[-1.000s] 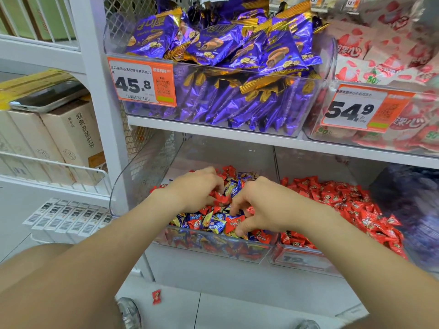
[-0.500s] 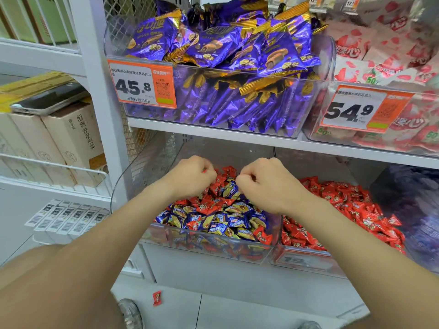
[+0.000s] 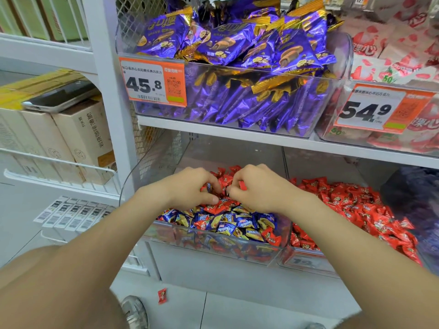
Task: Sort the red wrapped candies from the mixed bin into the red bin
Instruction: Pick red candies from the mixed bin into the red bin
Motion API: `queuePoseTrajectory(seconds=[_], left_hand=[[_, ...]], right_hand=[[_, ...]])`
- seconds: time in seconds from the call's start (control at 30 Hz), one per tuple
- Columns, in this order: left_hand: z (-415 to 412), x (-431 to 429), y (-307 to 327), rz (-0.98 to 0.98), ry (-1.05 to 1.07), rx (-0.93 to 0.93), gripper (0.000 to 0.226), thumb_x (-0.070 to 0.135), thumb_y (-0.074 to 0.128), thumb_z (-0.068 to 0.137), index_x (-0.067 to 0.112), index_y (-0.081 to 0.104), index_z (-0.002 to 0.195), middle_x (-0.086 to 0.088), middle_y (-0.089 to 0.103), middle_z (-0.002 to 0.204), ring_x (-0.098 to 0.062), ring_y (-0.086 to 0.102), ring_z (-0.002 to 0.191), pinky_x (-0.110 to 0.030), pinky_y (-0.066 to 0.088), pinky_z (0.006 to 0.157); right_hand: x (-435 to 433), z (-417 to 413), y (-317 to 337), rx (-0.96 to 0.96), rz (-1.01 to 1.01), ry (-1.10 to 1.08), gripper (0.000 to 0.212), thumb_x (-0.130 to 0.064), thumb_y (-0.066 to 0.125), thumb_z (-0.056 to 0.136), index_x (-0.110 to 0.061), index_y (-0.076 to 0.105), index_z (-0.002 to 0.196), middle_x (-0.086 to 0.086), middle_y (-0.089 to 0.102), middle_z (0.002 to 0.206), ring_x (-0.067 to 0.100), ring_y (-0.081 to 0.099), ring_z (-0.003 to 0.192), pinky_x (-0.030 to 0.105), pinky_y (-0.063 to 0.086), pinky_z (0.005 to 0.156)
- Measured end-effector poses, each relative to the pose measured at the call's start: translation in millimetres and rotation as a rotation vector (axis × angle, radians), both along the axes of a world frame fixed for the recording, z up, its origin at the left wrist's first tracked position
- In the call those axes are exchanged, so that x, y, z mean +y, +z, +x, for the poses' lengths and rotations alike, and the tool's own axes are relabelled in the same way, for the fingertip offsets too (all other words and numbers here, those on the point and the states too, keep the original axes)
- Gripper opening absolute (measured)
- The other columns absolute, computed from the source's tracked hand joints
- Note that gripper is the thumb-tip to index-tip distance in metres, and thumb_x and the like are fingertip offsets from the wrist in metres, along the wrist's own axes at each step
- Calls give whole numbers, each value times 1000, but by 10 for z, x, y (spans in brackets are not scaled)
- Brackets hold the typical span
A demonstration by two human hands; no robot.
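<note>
As the mixed bin (image 3: pixel 213 248) gets picked over | left hand (image 3: pixel 190 189), right hand (image 3: pixel 260 189): both curled tight round red candies (image 3: pixel 242 185) | risk: overfull fists drop some crossing to red bin (image 3: pixel 306 261).

Head view, sole camera, wide-angle. Worn above and just in front of the mixed bin (image 3: pixel 154 167); faces forward and down onto it, at close range.

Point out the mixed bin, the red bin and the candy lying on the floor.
mixed bin (image 3: pixel 213 248), head view, clear front wall.
red bin (image 3: pixel 306 261), head view, labelled front wall.
candy on the floor (image 3: pixel 162 296), head view, wrapper's middle.
</note>
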State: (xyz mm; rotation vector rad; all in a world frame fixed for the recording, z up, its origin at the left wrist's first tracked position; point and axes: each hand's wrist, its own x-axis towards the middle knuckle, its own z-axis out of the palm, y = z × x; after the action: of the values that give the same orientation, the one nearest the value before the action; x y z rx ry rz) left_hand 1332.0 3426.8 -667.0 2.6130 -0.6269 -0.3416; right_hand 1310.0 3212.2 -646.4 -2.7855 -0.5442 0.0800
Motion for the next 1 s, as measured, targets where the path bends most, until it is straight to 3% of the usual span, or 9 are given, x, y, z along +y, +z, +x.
queuePoseTrajectory(seconds=[0.07, 0.17, 0.27, 0.5, 0.6, 0.7, 0.83, 0.9, 1.0], left_hand=[[-19, -2, -18, 53, -34, 18, 33, 48, 76, 92, 32, 72, 121, 7, 69, 82, -11, 63, 78, -30, 45, 69], [-50, -54, -63, 102, -61, 29, 42, 52, 77, 89, 24, 71, 121, 9, 61, 84, -5, 55, 75, -25, 39, 63], [-83, -112, -96, 104, -64, -2, 40, 52, 80, 86, 20, 67, 106, 13, 52, 87, -8, 50, 81, -25, 35, 63], [-93, -140, -36, 49, -65, -20, 33, 47, 81, 87, 23, 59, 93, 10, 56, 87, -12, 54, 84, -28, 39, 63], [-52, -78, 30, -1, 6, -48, 14, 34, 72, 94, 25, 61, 93, 9, 63, 87, -13, 60, 82, -28, 47, 69], [-5, -24, 89, -95, 161, -39, 16, 24, 57, 96, 11, 66, 92, 4, 66, 78, -17, 58, 68, -30, 49, 64], [51, -32, 77, -181, 323, -29, 29, 27, 57, 95, 1, 65, 84, -8, 65, 64, -21, 55, 55, -30, 50, 57], [81, -54, 67, -187, 344, -38, 23, 27, 61, 94, 5, 68, 92, -3, 68, 64, -18, 63, 52, -26, 50, 53], [131, -81, 57, -164, 272, -86, 10, 27, 68, 93, 19, 69, 100, 2, 73, 87, -19, 75, 72, -22, 48, 58]], right_hand=[[-4, 16, -13, 34, -127, 26, 41, -66, 66, 90, -31, 74, 110, -1, 69, 99, 27, 65, 103, 41, 55, 88], [7, 12, -51, 108, -290, 69, 44, -59, 72, 91, -32, 70, 125, 2, 67, 122, 30, 62, 118, 43, 54, 94], [44, 39, -57, 81, -213, 52, 22, -40, 66, 93, -20, 72, 92, 4, 69, 88, 33, 67, 95, 43, 57, 81], [-6, 78, 14, -104, -37, -13, 50, -42, 51, 104, -15, 51, 62, 6, 48, 58, 26, 47, 61, 39, 41, 65], [-3, 94, -11, -68, -86, 82, 21, -27, 54, 96, -24, 75, 99, -10, 54, 64, 24, 48, 72, 45, 55, 85], [45, 22, 25, 6, -118, 137, 35, -34, 62, 90, -42, 69, 124, -14, 51, 72, 24, 55, 89, 41, 56, 87], [153, 4, 7, 77, -269, 190, 49, -52, 71, 95, -42, 61, 142, -1, 62, 110, 28, 56, 125, 42, 47, 87], [212, 46, -50, 63, -286, 151, 46, -53, 74, 93, -37, 66, 135, 2, 65, 122, 30, 59, 122, 42, 47, 85], [247, 91, -92, 13, -238, 71, 26, -51, 74, 90, -27, 73, 99, 5, 67, 101, 33, 66, 100, 40, 53, 79]])
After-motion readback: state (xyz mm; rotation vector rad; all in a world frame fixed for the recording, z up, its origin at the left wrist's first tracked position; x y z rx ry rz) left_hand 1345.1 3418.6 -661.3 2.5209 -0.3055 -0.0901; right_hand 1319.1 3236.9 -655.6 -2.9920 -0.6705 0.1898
